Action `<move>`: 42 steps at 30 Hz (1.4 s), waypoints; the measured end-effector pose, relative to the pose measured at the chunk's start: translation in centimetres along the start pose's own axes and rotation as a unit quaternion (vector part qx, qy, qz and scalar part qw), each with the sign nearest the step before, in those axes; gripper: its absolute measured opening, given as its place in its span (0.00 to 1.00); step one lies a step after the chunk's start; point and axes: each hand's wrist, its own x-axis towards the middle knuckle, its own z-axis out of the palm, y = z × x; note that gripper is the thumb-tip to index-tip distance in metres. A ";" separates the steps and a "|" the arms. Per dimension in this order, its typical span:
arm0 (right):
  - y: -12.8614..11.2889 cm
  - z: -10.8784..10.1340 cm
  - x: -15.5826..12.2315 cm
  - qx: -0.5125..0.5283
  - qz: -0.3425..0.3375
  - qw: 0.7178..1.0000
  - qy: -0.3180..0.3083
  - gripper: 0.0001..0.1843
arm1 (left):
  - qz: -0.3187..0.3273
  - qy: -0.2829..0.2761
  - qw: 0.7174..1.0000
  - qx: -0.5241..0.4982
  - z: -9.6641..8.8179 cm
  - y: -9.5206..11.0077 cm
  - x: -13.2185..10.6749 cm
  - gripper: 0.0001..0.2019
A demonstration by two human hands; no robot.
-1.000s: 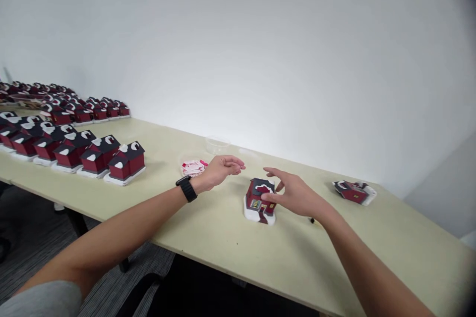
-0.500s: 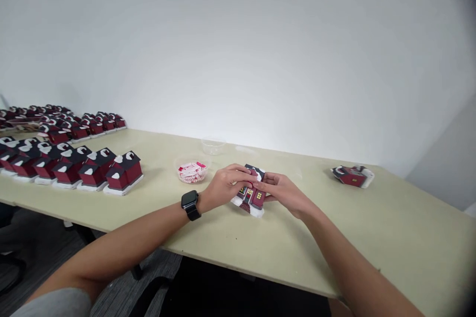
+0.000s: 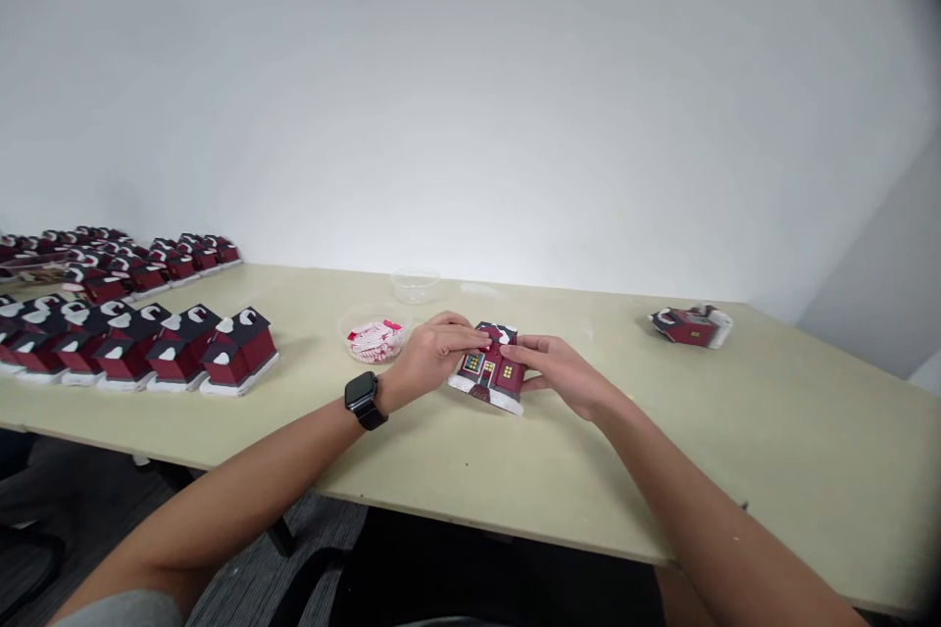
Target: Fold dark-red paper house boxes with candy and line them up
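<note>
Between my hands is a small dark red model house (image 3: 491, 369) with a dark roof, white snow trim, yellow windows and a white base. Its front faces me and it leans back over the table. My left hand (image 3: 439, 353) grips it from the left, fingers laid across the upper front and roof. On the other side my right hand (image 3: 557, 370) holds the house's right edge, thumb on the front. Whether something small sits under the left fingertips is hidden. Just left of my left hand stands a clear plastic bowl (image 3: 372, 339) of red-and-white pieces.
Several similar model houses (image 3: 239, 353) stand in rows on the left of the table (image 3: 588, 480). One more house (image 3: 691, 325) lies tipped at the right. Behind the bowl is a clear container (image 3: 416, 285). A white wall (image 3: 515, 98) borders the table's back.
The house has turned slightly and shows more of its front. My left fingers lie flatter over its upper front. The camera view has shifted a little.
</note>
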 end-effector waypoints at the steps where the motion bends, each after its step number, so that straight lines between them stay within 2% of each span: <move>1: 0.0 0.0 0.0 0.002 -0.001 1.000 0.001 0.22 | 0.009 0.011 1.000 0.012 0.1 -0.1 0.0 0.17; 3: 0.1 0.1 0.0 0.002 -0.002 1.000 0.004 0.21 | 0.021 0.014 0.999 0.029 0.1 0.0 0.1 0.17; 8: 0.1 0.4 -0.1 -0.003 -0.011 1.000 0.003 0.19 | 0.057 -0.030 0.997 0.045 -0.4 0.9 0.4 0.17; 14: 0.2 0.3 0.0 0.000 -0.012 1.000 -0.011 0.19 | 0.031 -0.033 0.999 0.012 -0.2 1.2 0.4 0.18; 20: 0.4 0.1 0.1 -0.001 -0.014 1.000 -0.017 0.19 | 0.059 -0.021 0.998 -0.033 0.0 0.6 0.3 0.21; 22: 0.4 0.0 0.0 0.000 -0.014 1.000 -0.023 0.19 | 0.033 -0.031 0.996 -0.074 0.0 0.6 0.4 0.21; 24: 0.3 -0.1 0.0 0.002 -0.017 0.999 -0.032 0.19 | -0.041 -0.017 0.993 -0.113 -0.1 0.8 0.5 0.15; 26: 0.2 -0.1 -0.1 0.004 -0.023 0.999 -0.043 0.20 | -0.143 0.011 0.979 -0.147 -0.3 1.0 0.8 0.08; 28: 0.1 -0.1 -0.2 0.014 -0.032 0.998 -0.052 0.22 | -0.235 0.003 0.948 -0.213 -0.5 1.1 1.0 0.20; 30: 0.1 0.0 -0.3 0.031 -0.049 0.996 -0.061 0.24 | -0.296 -0.059 0.904 -0.304 -0.6 1.2 1.2 0.26; 32: 0.1 0.2 -0.3 0.036 -0.072 0.995 -0.066 0.25 | -0.314 -0.120 0.865 -0.371 -0.7 1.3 1.4 0.23; 34: 0.1 0.4 -0.3 0.015 -0.095 0.993 -0.064 0.26 | -0.306 -0.140 0.852 -0.401 -0.7 1.5 1.4 0.21; 37: 0.1 0.5 -0.3 -0.035 -0.122 0.991 -0.052 0.25 | -0.297 -0.132 0.840 -0.435 -0.7 1.8 1.4 0.19; 42: 0.5 0.4 -0.2 -0.093 -0.142 0.985 -0.027 0.24 | -0.318 -0.109 0.803 -0.492 -0.1 1.8 1.2 0.18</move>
